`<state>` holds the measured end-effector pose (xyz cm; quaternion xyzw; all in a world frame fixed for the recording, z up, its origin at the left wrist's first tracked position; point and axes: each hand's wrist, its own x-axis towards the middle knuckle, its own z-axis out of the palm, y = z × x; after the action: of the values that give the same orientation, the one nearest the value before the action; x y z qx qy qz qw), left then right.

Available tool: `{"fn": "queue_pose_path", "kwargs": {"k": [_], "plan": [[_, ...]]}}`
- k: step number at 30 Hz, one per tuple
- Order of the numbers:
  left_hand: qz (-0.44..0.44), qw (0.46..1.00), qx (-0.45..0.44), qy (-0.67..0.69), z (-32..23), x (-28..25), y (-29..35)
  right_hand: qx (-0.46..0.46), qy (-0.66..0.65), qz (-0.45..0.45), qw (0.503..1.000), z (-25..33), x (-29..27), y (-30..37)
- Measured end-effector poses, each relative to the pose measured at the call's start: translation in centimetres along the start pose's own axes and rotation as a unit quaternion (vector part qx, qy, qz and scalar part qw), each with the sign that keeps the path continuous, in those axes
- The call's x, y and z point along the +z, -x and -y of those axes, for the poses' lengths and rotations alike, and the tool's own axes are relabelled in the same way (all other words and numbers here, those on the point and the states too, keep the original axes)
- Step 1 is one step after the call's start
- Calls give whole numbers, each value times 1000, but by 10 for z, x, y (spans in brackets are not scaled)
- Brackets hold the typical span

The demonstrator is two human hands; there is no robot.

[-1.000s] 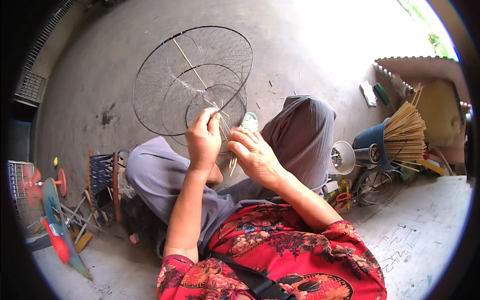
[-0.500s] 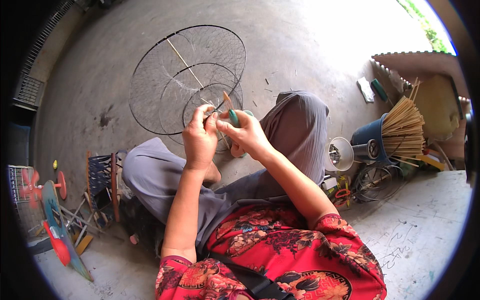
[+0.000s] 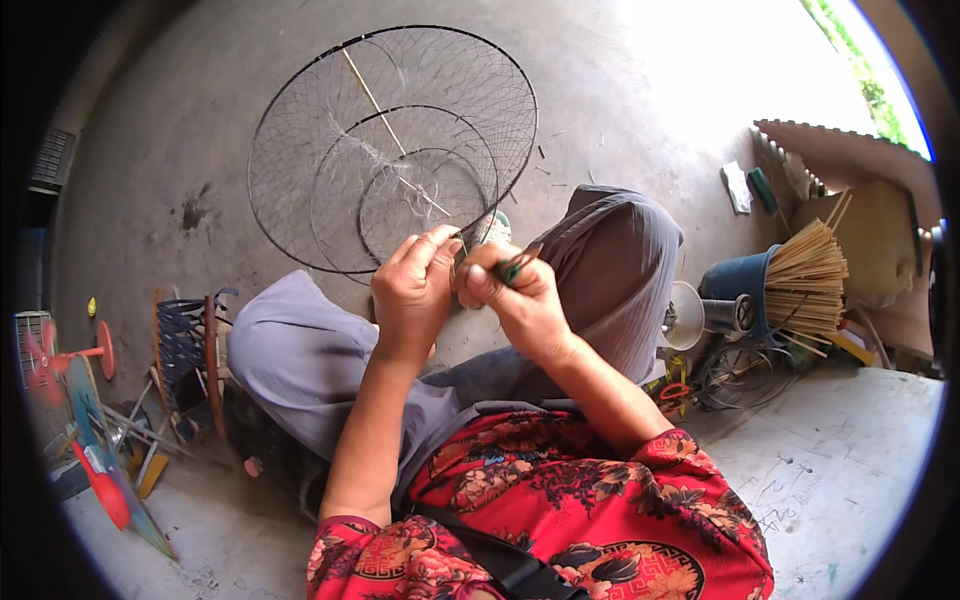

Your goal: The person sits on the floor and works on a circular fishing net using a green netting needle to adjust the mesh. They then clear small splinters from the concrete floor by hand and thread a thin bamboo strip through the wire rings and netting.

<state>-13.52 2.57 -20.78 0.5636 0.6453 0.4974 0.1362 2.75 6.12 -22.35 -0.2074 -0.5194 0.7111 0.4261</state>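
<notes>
A round cage of fine netting (image 3: 300, 150) on black hoops, with a thin bamboo stick (image 3: 375, 100) across it, stretches from my hands over the floor. My left hand (image 3: 412, 295) is closed, thumb against fingers, pinching the near edge of the cage's black hoop. Close beside it on the right, my right hand (image 3: 522, 312) is closed around a small green tool (image 3: 512, 268) with a thin pointed end; its exact kind is unclear. The fingertips of both hands nearly meet at the hoop, and the spot between them is partly hidden.
My knees (image 3: 300, 335) rise on both sides of the hands. At right stand a blue bucket of bamboo sticks (image 3: 805, 285), a pale round container (image 3: 684, 315) and coiled wire (image 3: 745, 372). A woven-seat chair (image 3: 188, 350) and a red-bladed fan (image 3: 45, 355) are at left. Small scraps dot the floor.
The cage's outer hoop has swung up and right and looks larger. My right hand has turned and moved slightly right and down; the tool's tan tip no longer points up. My left hand stays at the hoop.
</notes>
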Motion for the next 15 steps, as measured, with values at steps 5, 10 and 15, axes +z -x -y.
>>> {"fn": "queue_pose_path", "kwargs": {"k": [5,10,15], "plan": [[-10,1000,-2,21,18,2,4,-117,203,-7,972,-4,26,-1],[95,995,-2,24,32,-11,10,85,256,-58,961,59,8,-133],[79,993,-70,51,19,-37,9,55,213,-47,974,81,-11,-65]]}}
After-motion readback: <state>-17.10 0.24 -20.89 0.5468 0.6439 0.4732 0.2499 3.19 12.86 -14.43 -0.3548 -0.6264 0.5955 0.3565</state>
